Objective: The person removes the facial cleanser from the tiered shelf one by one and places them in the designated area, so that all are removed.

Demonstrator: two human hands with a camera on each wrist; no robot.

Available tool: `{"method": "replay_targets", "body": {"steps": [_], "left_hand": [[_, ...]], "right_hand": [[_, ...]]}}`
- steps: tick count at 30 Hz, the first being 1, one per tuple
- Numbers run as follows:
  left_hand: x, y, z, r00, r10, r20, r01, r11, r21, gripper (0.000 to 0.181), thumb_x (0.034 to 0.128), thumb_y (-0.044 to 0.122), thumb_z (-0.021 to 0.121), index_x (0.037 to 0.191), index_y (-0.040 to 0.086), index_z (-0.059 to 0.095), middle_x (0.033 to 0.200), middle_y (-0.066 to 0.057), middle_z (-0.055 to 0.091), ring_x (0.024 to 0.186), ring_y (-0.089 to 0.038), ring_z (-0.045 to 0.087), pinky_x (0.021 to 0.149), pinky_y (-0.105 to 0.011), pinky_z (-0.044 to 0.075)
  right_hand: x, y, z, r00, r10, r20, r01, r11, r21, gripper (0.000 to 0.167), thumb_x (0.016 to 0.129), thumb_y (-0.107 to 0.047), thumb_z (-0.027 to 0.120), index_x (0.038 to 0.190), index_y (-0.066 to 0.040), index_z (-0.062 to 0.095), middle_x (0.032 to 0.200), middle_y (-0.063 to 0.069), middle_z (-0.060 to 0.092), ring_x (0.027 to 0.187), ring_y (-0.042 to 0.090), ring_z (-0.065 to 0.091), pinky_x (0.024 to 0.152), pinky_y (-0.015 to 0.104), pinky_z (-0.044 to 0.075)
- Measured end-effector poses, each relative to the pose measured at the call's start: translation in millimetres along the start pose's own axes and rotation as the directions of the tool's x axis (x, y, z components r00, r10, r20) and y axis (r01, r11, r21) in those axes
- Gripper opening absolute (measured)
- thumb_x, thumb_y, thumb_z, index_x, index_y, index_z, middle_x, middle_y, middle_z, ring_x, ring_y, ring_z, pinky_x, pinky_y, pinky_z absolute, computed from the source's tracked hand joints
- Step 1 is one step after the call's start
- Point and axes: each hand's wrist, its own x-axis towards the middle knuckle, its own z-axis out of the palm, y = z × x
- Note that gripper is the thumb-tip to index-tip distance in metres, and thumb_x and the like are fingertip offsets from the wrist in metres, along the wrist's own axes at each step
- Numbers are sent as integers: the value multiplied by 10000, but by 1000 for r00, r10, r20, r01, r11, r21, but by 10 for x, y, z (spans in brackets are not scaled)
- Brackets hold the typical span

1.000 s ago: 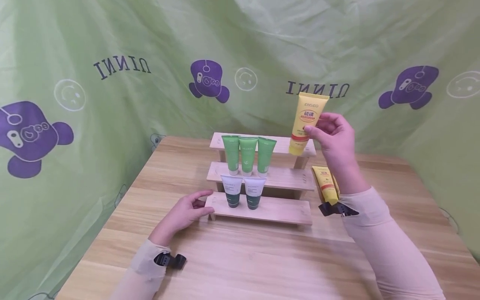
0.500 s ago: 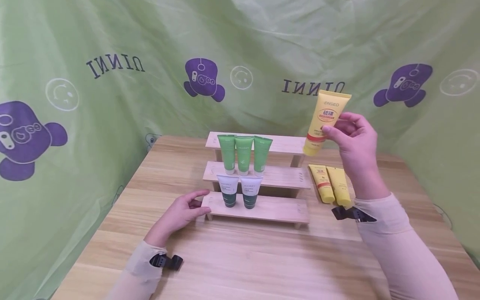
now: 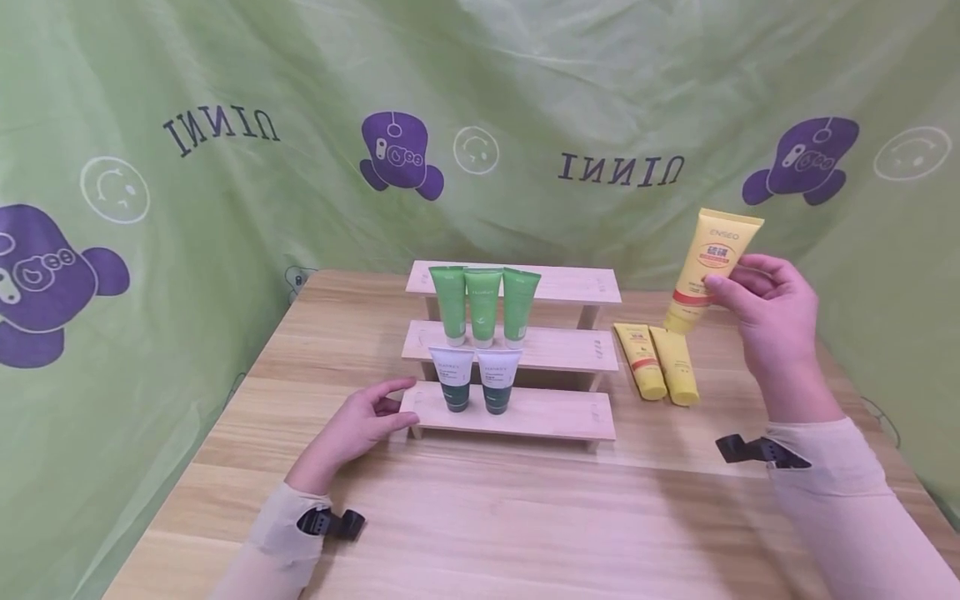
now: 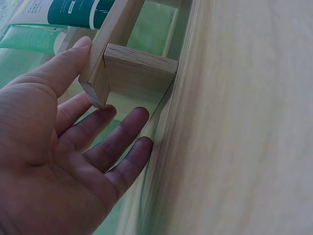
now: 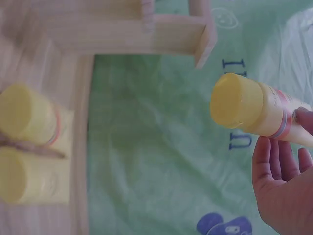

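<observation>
My right hand point(image 3: 780, 325) pinches a yellow squeeze tube point(image 3: 720, 250) between thumb and fingers. The tube is raised above the table, cap down and slightly tilted, right of a three-step wooden display stand point(image 3: 555, 412). Two more yellow tubes point(image 3: 641, 362) lie side by side on the table below it. At the stand's left end, my left hand point(image 3: 360, 429) holds the lowest board, thumb at its upper edge and fingers around its underside in the left wrist view. Three green tubes point(image 3: 483, 308) stand on the middle step. Two white-and-dark-green tubes point(image 3: 497, 379) stand on the lowest step.
The stand's top step point(image 3: 570, 283) is behind the green tubes. All of it rests on a wood-grain table point(image 3: 480, 517). A green printed cloth point(image 3: 315, 67) hangs behind and at both sides.
The right hand has carried the yellow tube rightward, away from the stand's top step, and lower in the last half second. The left hand stays at the stand.
</observation>
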Motion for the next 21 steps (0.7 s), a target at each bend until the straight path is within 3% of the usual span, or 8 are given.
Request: {"method": "replay_targets", "body": {"steps": [8,15,21], "left_hand": [[6,-16,-3,1000,-2,-6,2,1000,1,648,839,321,795,1399,118,540,1127,-153,680,1016,-247,672,822,-343,545],[4,-33,-1,1000,-11,-13,11,1000,6,644,835,335,796,1395,136,547,1150,-146,670,1020,-240,669,831,-351,541],[3,-27,-1,1000,2,-9,-2,1000,18,640,840,338,791,1394,132,545,1135,-145,677,1014,-242,672,838,-378,544]], "right_hand": [[9,125,-382,993,102,-53,-107,987,-124,482,741,29,836,1115,-34,540,936,12,719,816,95,701,702,207,553],[11,279,-651,974,208,-93,-225,943,-246,505,758,-84,855,1146,-63,532,922,-52,708,774,72,700,683,214,556],[-2,404,-852,961,242,-132,-271,913,-304,488,772,-124,853,1135,-82,530,864,-91,707,730,63,694,663,207,554]]}}
